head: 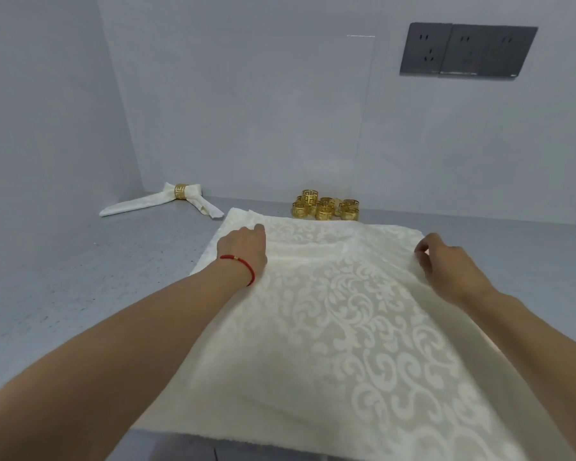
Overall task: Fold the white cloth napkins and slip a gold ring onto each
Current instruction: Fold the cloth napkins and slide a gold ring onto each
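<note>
Grip: the left hand [243,249] lies on the far left part of the white damask napkin [330,321], fingers curled into the fabric; the right hand [446,264] pinches its far right edge. The napkin lies spread on the grey tabletop [80,287], near edge overhanging. Loose gold rings [326,208] sit just beyond the far hem; one finished, ringed napkin [167,201] lies far left. Risk: uneven pull would skew the fold, and fabric dragged forward could scatter the rings.

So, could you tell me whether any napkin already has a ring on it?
Yes, the folded napkin by the left wall wears a gold ring, apart from the loose rings.
</note>
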Demonstrator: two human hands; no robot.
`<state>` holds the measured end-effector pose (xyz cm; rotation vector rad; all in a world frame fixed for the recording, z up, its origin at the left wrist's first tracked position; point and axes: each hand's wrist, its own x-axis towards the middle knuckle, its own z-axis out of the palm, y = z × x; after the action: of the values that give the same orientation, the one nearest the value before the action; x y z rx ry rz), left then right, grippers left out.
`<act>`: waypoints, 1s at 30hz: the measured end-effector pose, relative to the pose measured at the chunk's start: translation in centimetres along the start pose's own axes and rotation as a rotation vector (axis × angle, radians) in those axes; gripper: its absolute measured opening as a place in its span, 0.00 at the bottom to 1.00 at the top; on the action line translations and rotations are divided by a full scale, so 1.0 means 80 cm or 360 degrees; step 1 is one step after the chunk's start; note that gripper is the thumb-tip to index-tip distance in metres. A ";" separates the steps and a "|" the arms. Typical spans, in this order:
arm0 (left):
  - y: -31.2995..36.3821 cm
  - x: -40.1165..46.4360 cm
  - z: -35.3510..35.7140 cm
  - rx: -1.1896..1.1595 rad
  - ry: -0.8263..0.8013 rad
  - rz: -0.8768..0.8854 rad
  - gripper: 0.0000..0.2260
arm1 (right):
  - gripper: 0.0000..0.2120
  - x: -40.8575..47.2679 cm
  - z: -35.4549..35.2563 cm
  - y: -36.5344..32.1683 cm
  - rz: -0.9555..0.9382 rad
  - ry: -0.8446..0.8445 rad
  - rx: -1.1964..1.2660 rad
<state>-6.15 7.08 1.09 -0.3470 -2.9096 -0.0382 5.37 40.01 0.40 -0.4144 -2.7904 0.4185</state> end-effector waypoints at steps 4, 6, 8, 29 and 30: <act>0.026 -0.004 -0.002 -0.0296 -0.0357 0.0013 0.29 | 0.20 -0.043 -0.019 -0.021 0.0120 -0.0417 0.0273; 0.049 -0.041 0.000 -0.0177 -0.0330 0.0120 0.34 | 0.19 -0.062 -0.028 -0.030 0.0141 -0.0617 0.0477; 0.063 -0.101 0.001 -0.0258 -0.0367 0.0398 0.35 | 0.21 -0.081 -0.041 -0.039 0.0149 -0.0835 0.0662; -0.016 -0.258 -0.019 -0.0717 0.0242 0.1085 0.12 | 0.15 -0.250 -0.005 -0.097 -0.1273 -0.0036 -0.0056; -0.019 -0.272 -0.017 -0.0712 0.0397 0.1161 0.10 | 0.16 -0.266 -0.001 -0.103 -0.1381 -0.0073 -0.0108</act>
<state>14.48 0.56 -2.17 -1.3349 -2.3393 -0.5674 22.94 25.66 -1.87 0.7831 -2.6946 0.1203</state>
